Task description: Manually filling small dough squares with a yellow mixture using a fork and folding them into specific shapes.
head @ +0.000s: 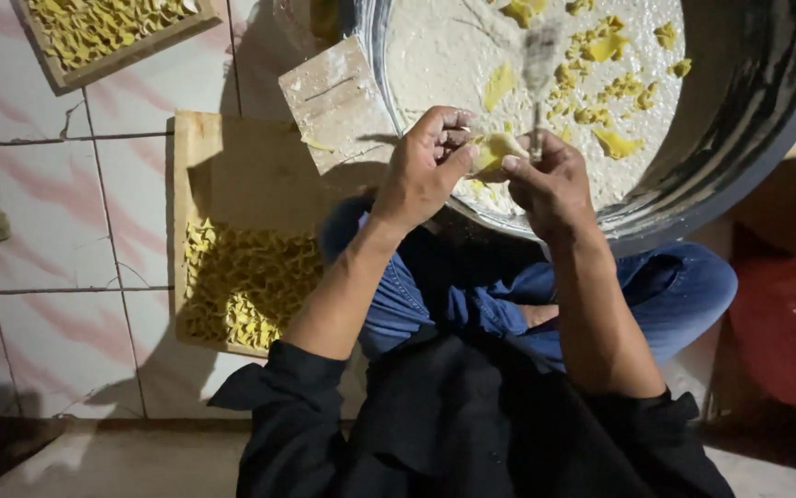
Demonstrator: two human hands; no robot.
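I see left hand (pixel 424 166) and right hand (pixel 545 175) pinching yellow dough piece (pixel 495 150) over big pan (pixel 739 138) rim; wooden tray (pixel 232 166) left of pan.

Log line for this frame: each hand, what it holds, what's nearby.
left hand: pinching yellow dough piece | right hand: on same piece | behind: floured metal basin | beside: wooden tray of folded pieces
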